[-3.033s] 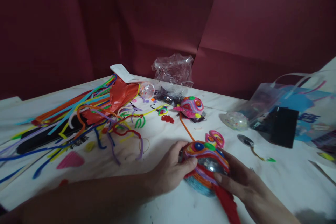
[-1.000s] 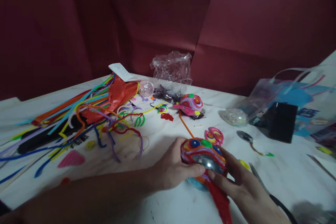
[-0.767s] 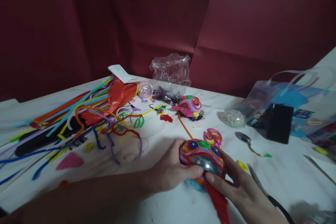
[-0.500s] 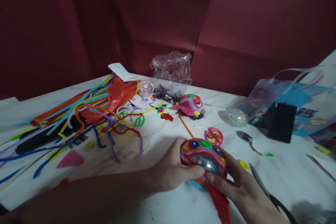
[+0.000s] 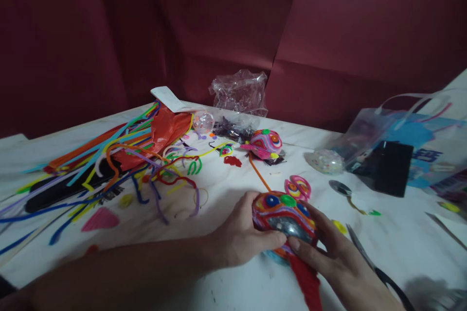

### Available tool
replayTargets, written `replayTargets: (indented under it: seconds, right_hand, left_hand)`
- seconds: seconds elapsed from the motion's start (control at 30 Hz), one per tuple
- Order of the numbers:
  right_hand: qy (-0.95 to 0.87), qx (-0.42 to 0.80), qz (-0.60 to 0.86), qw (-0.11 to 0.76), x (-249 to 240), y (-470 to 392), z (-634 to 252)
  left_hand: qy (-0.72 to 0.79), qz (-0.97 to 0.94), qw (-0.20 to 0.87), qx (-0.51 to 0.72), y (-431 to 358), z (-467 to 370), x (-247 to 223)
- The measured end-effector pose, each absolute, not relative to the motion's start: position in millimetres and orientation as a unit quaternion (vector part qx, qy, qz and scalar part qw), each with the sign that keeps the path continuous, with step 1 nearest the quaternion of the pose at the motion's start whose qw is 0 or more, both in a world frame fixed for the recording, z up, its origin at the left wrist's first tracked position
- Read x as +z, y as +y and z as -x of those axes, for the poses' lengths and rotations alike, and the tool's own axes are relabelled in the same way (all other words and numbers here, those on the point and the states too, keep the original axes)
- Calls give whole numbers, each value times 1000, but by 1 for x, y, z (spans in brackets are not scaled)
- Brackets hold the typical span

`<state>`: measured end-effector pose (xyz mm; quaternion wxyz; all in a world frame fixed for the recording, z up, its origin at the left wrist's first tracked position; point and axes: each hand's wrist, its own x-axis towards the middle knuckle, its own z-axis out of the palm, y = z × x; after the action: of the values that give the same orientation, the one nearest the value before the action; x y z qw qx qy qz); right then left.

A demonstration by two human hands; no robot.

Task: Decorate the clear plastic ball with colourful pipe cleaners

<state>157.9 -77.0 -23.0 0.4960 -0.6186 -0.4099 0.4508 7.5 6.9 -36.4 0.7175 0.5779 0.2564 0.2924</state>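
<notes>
Between my two hands is a clear plastic ball (image 5: 286, 226) wrapped in colourful pipe cleaners, with a green button and two blue ones on top. A see-through patch of it stays bare in the middle. My left hand (image 5: 245, 235) grips its left side, thumb across the front. On the right side my right hand (image 5: 324, 248) holds it, thumb near the other thumb. A red strip (image 5: 307, 279) hangs from the ball toward me. Just behind it lies a pink and orange coiled pipe-cleaner piece (image 5: 298, 187).
Pipe cleaners (image 5: 120, 148) lie heaped at the left. A similar decorated ball (image 5: 265, 144) sits farther back, near a crumpled clear bag (image 5: 239, 92). Scissors (image 5: 372, 265) lie at the right, close to my right hand. A plastic bag (image 5: 434, 141) and black box (image 5: 393, 169) stand beyond.
Both hands and the ball stay nearly in place, with only a very slight shift in the picture. The grip looks the same.
</notes>
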Motion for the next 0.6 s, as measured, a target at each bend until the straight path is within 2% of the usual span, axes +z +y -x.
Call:
replayTargets:
  seconds: [0.37, 0.6]
  right_hand:
    - [-388, 404, 641, 525, -23, -89, -171]
    - [-326, 428, 658, 526, -29, -98, -171]
  left_hand:
    - [225, -548, 753, 288, 13, -10, -36]
    - [219, -562, 746, 283, 10, -7, -29]
